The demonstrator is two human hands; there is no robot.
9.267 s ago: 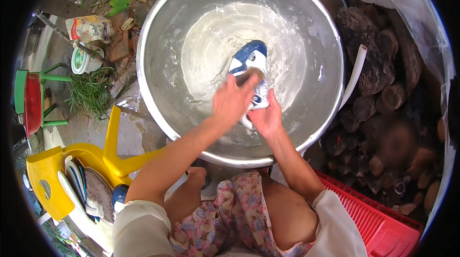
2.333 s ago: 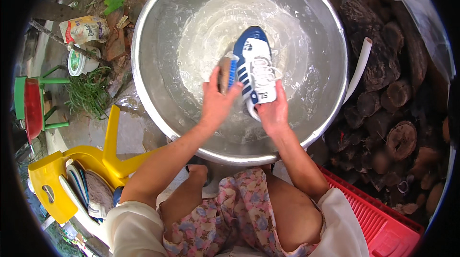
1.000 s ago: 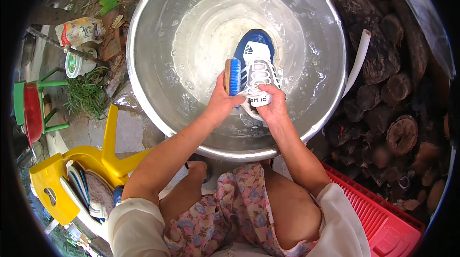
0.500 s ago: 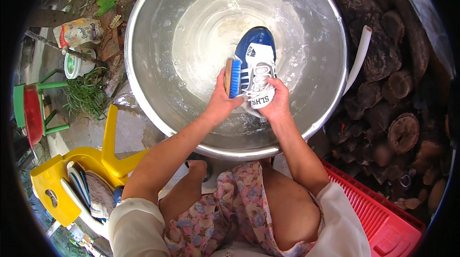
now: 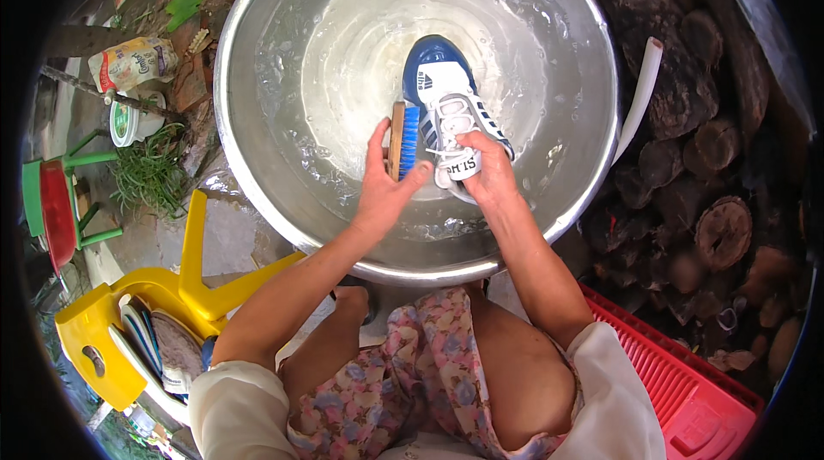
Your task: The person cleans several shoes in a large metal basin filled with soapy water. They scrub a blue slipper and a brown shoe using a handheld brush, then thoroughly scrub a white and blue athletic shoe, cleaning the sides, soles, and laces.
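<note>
A large round metal basin (image 5: 225, 108) holding water takes up the upper middle of the view. Over it, my right hand (image 5: 492, 175) grips a blue and white lace-up sneaker (image 5: 442, 78) by its tongue and heel end, thumb on top, toe pointing away from me. My left hand (image 5: 384, 190) is closed round a scrub brush (image 5: 397, 141) with a wooden back and blue bristles. The bristles face right, against or close beside the sneaker's left side; contact is hard to tell. The sneaker's sole and heel are mostly hidden.
A yellow plastic chair (image 5: 99, 348) on its side holds several shoes at lower left. A red slotted crate (image 5: 678, 391) lies at lower right, below stacked firewood (image 5: 721, 233). Beside the basin's right rim is a white pipe (image 5: 642, 99). A green and red stool (image 5: 58, 211) stands far left.
The sneaker has shifted slightly left and away from me and rolled, so its right-side stripes now show. The brush has moved a little left with my left hand.
</note>
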